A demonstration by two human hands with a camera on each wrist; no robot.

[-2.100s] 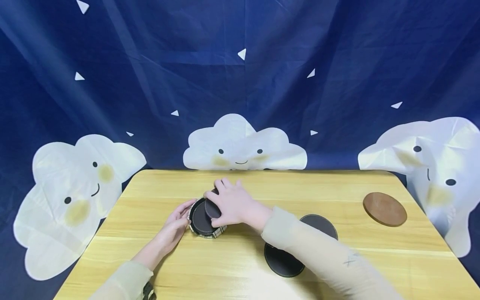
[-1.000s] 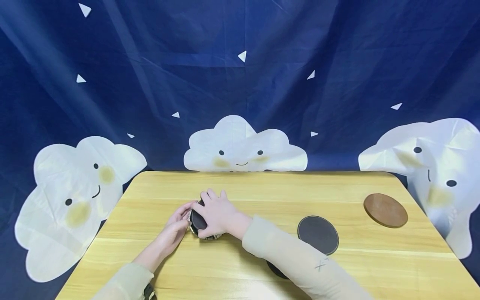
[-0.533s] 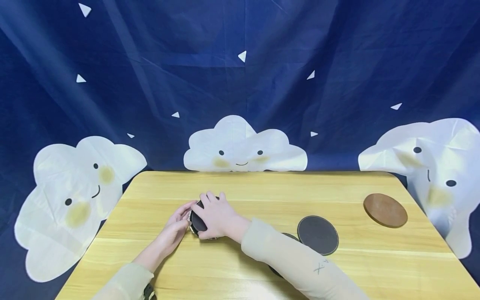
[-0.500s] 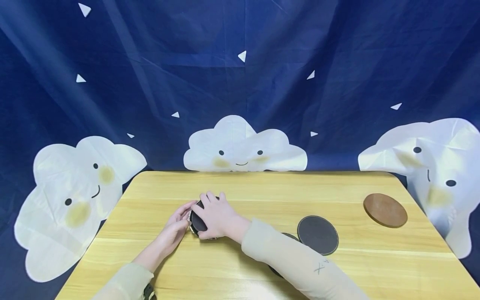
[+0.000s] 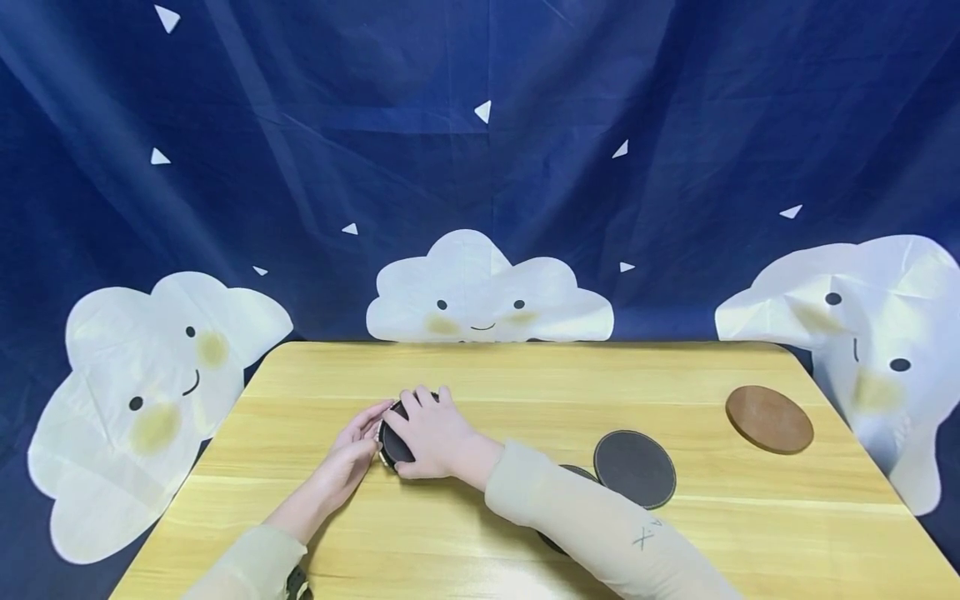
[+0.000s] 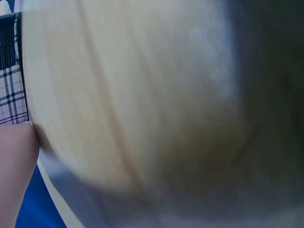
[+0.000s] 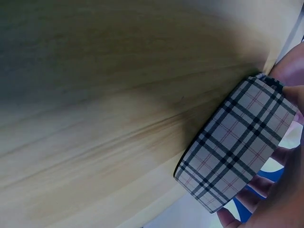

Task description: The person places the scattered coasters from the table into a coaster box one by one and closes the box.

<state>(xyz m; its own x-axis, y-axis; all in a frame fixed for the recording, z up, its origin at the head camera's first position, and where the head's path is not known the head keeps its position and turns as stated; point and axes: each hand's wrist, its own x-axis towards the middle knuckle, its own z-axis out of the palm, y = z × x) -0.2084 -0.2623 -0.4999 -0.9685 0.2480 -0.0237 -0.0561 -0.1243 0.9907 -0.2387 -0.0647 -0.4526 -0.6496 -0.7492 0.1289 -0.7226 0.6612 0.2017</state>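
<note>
A round holder (image 7: 237, 142) with a black, white and red plaid side stands on the table, left of centre in the head view. My left hand (image 5: 347, 457) grips it from the left; in the left wrist view the thumb (image 6: 18, 161) lies against the plaid wall. Over the holder's top, my right hand (image 5: 437, 433) spans a round black coaster (image 5: 395, 444), fingers at the far edge and thumb at the near edge. The coaster sits level at the holder's rim. The right palm hides most of the coaster and the holder.
One black coaster (image 5: 635, 468) lies flat to the right of my right forearm. Another black coaster (image 5: 579, 472) is mostly covered by the right sleeve (image 5: 592, 517). A brown round coaster (image 5: 769, 419) lies at the wooden table's (image 5: 450, 542) right. Behind hangs a blue curtain (image 5: 420, 150).
My right hand has moved left and slightly down with the black coaster, which went from tilted above the holder to level over it. The left hand has kept its place.
</note>
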